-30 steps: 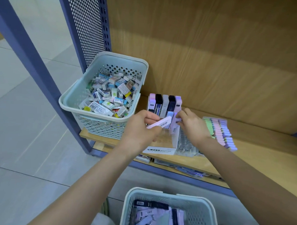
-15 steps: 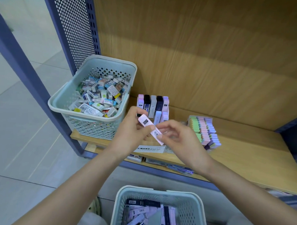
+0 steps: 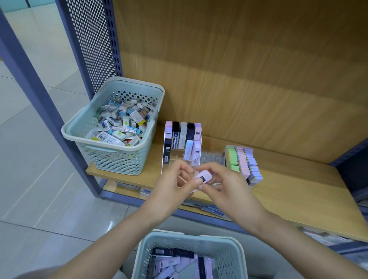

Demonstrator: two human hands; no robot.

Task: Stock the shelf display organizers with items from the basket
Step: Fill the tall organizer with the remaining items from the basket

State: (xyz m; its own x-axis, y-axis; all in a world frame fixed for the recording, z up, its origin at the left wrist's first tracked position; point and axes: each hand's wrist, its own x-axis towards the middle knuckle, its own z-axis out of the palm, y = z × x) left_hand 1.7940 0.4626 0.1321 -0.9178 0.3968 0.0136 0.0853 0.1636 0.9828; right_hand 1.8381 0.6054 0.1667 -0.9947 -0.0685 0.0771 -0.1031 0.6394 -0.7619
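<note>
Since the earlier frame the pink case [image 3: 202, 178] has turned from a slanted pose, long face showing, to one with its short dark-labelled end toward the camera. Both hands have dropped slightly toward the front foot of the clear organizer [image 3: 181, 151]. The left hand [image 3: 173, 187] pinches the case between thumb and fingertips. The right hand [image 3: 225, 188] curls its fingers round the far side, so both hands grasp the same item, just in front of the organizer and not yet in any slot.

The organizer's back tier appears full. The next tier shows open slots between a dark case at its left end and two pale ones at its right.

The step in hand is judged to be orienting the case before insertion. To do it well:
- stand the case upright, label forward like its neighbours
- release one hand so the slot stays visible
- lower the case straight down without knocking the standing row

The supply basket [image 3: 188, 237] sits below the organizer. An eraser basket [image 3: 108, 141] stands to its left, and pastel packs [image 3: 242, 162] to its right.
</note>
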